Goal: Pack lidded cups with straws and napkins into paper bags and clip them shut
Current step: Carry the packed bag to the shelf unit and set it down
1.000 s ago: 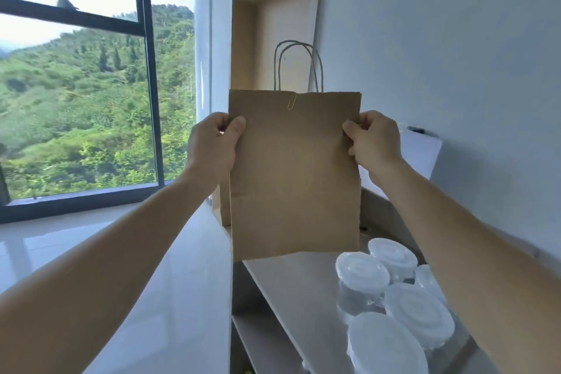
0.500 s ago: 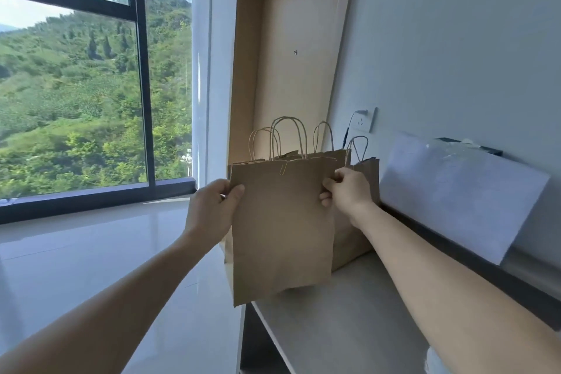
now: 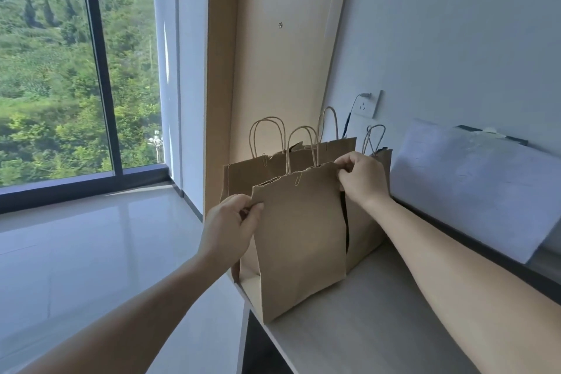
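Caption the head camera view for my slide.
The left hand and right hand pinch the top corners of a clipped paper bag at the shelf edge.

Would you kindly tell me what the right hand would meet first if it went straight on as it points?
Past the front bag that the right hand pinches, probably the rear bag standing just behind; depth is unclear.

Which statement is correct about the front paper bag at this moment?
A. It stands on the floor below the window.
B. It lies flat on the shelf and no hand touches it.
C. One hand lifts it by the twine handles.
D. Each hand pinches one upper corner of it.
D: the left hand pinches the upper left corner of the front paper bag, and the right hand pinches its upper right corner.
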A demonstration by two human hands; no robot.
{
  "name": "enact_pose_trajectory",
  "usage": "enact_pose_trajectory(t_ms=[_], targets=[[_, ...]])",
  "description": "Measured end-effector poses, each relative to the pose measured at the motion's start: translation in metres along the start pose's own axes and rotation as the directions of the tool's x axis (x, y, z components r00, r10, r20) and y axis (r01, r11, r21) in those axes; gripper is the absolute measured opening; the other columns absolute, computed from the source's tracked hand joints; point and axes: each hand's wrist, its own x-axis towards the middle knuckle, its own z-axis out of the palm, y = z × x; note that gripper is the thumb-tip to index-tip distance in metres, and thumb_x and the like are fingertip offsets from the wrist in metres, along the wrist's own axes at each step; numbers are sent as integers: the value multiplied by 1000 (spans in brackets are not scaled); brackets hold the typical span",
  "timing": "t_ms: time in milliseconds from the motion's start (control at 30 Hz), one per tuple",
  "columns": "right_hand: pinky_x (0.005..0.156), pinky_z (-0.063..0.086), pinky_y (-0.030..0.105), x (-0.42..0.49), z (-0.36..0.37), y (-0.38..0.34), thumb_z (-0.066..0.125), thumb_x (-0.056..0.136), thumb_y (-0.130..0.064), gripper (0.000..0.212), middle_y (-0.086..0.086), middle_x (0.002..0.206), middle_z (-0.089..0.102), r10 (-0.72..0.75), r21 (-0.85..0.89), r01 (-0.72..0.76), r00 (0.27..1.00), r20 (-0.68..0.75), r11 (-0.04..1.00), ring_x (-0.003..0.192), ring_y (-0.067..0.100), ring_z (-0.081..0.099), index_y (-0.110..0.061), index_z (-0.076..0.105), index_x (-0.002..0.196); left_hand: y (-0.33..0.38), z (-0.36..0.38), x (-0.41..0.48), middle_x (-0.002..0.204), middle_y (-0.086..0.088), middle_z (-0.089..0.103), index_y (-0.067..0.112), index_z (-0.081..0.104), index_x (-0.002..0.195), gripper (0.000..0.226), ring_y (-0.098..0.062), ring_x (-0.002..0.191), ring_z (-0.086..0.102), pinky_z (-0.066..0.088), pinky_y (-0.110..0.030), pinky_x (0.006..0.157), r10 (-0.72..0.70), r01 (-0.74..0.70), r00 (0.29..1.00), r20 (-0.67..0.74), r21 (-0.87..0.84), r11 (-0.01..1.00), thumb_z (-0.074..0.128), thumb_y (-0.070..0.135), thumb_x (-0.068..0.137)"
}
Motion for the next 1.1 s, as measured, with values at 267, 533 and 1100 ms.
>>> enact_pose_trajectory(t_ms=[267,533,1100], targets=[[72,41,19,-12,-3,9,58,89,-14,25,-13,104,67,9,-25,-8,1000,26,1000,80,2,57,-33,61,104,3,-2,5,68,-4,57,7,56,73,26,-25,66,52,44,-38,60,16,-21,997,80,60,998,63,23,92],[77,47,29,-44,-22,-3,62,89,-28,45,-9,133,50,-89,-108,94,994,56,990,82,7,60,-28,50,132,26,-5,6,140,-9,44,19,37,148,93,-31,121,43,37,-49,101,501,-449,863,71,563,694,78,20,64],[107,36,32,-290,-314,71,69,86,-43,68,6,148,42,327,-466,-243,939,106,851,133,22,44,-17,44,144,277,117,-171,159,0,19,25,32,148,71,-24,147,7,15,-45,116,483,-720,647,590,263,643,47,60,88]])
